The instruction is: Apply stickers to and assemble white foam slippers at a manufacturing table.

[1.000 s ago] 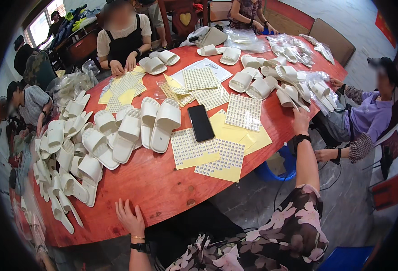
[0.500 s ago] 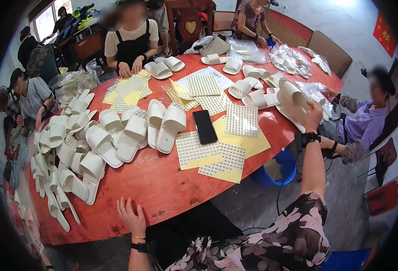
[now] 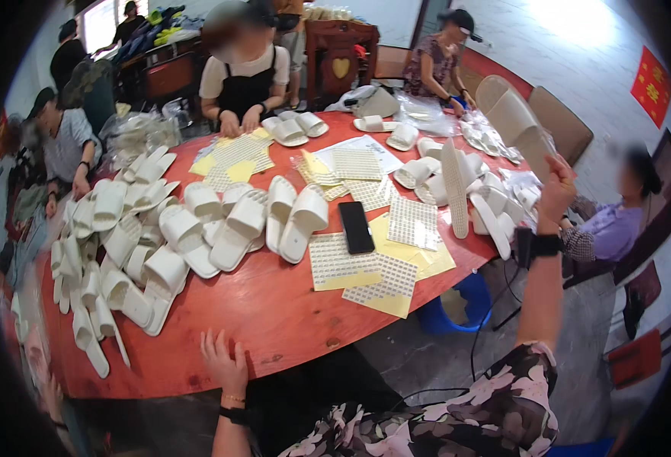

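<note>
My right hand [image 3: 559, 181] is raised above the right end of the red table, its fingers closed on the end of a cream slipper [image 3: 507, 109] held up and tilted. Below it, one slipper [image 3: 454, 187] stands on its edge and another slipper [image 3: 491, 225] slants at the table's right rim, near a pile of slippers. My left hand [image 3: 225, 361] rests on the near table edge [image 3: 289, 346] with fingers spread, holding nothing. A heap of cream slippers [image 3: 126, 236] lies beyond it to the left. Sticker sheets [image 3: 343, 263] and a black phone [image 3: 356, 227] lie mid-table.
A blue bin [image 3: 457, 305] stands below the table's right edge, beside a dark cable. Several people sit or stand around, one in purple [image 3: 613, 228] close on the right. Clear plastic bags [image 3: 427, 114] lie at the far side.
My right hand has lifted a slipper up and to the right. Slippers near the right rim now stand on edge or slant. My left hand stays at the table edge.
</note>
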`<action>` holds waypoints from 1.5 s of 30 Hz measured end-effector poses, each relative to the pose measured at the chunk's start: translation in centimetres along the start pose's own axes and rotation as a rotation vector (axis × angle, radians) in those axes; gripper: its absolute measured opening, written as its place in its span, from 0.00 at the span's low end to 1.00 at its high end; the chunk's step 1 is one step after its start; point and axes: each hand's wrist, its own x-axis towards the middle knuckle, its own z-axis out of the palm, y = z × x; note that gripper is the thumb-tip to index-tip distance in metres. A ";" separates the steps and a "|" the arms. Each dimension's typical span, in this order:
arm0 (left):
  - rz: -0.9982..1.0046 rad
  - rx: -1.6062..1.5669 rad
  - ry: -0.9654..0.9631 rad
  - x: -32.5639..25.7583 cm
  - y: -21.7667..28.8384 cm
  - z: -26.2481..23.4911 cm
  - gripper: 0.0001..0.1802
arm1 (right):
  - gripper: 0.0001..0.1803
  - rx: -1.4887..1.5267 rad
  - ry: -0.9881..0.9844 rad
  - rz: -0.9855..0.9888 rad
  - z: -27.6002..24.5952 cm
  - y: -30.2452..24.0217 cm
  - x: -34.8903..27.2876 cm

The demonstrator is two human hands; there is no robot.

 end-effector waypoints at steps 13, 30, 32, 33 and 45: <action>-0.374 -1.094 -0.371 0.3 5.0 -4.0 0.38 | 0.21 0.679 -0.519 0.407 4.2 -23.2 -14.4; -0.599 -0.813 0.120 -1.7 0.5 -4.8 0.45 | 0.19 0.769 -1.265 -0.084 7.1 -32.1 -38.4; -0.491 -0.522 0.210 -2.1 1.3 -4.6 0.58 | 0.20 0.645 -1.187 -0.008 8.1 -30.8 -38.8; -0.487 -0.524 0.212 -2.2 2.0 -4.4 0.58 | 0.20 0.503 -1.248 0.078 8.4 -30.3 -38.8; -0.244 -0.132 -0.068 -0.2 1.5 -4.4 0.53 | 0.16 0.110 -1.474 0.041 13.4 -29.7 -40.2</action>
